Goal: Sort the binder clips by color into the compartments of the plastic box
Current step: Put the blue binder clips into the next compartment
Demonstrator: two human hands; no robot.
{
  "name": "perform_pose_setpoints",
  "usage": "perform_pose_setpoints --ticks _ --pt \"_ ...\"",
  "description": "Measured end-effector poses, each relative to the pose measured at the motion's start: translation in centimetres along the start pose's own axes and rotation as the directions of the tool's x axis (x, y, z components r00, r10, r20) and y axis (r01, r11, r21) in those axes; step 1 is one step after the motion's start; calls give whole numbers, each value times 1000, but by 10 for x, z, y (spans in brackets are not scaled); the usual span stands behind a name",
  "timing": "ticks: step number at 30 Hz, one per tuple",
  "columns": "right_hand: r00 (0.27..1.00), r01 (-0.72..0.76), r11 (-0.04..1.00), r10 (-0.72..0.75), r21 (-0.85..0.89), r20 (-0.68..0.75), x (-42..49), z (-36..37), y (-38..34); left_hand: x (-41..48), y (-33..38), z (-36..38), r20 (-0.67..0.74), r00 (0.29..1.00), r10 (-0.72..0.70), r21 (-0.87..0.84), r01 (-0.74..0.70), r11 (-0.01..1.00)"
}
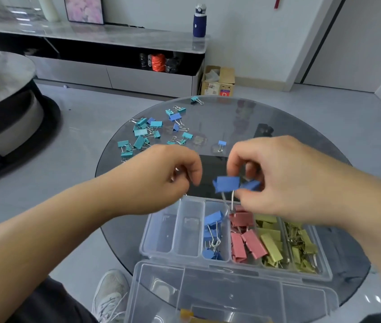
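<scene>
From my feed, the right hand [289, 180] pinches two blue clips [228, 184] between thumb and fingertips, their wire handles hanging down just above the plastic box [145, 248]. They hover over the third compartment from the left, where more blue binder clips [212, 226] already lie. The left hand [161, 180] hangs just to the left of them, apart from the right, with its fingers curled; a glint of wire shows between them, but I cannot tell whether it grips a clip. To the right of the blue compartment sit pink clips [247, 241], then yellow clips [275, 245]. The box rests on the near side of a round glass table [278, 117], its clear lid [231, 292] open towards me. A loose pile of teal clips [141, 134] (a few blue among them) lies far left, and a lone blue clip [221, 144] stands between pile and hands.
</scene>
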State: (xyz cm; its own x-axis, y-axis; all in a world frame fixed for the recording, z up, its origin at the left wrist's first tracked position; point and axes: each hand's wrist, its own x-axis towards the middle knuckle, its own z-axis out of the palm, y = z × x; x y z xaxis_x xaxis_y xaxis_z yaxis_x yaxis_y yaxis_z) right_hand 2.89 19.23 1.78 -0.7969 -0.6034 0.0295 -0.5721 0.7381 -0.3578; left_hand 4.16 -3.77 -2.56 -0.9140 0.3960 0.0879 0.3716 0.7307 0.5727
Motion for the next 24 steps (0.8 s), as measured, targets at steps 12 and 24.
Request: perform_pose_setpoints --ticks 12,24 --pt "985 129 992 -129 9 112 -5 20 -28 13 6 21 -30 999 -25 80 28 996" --pt "996 -20 987 34 158 -85 36 11 22 37 -14 15 -125 969 -215 149 233 961"
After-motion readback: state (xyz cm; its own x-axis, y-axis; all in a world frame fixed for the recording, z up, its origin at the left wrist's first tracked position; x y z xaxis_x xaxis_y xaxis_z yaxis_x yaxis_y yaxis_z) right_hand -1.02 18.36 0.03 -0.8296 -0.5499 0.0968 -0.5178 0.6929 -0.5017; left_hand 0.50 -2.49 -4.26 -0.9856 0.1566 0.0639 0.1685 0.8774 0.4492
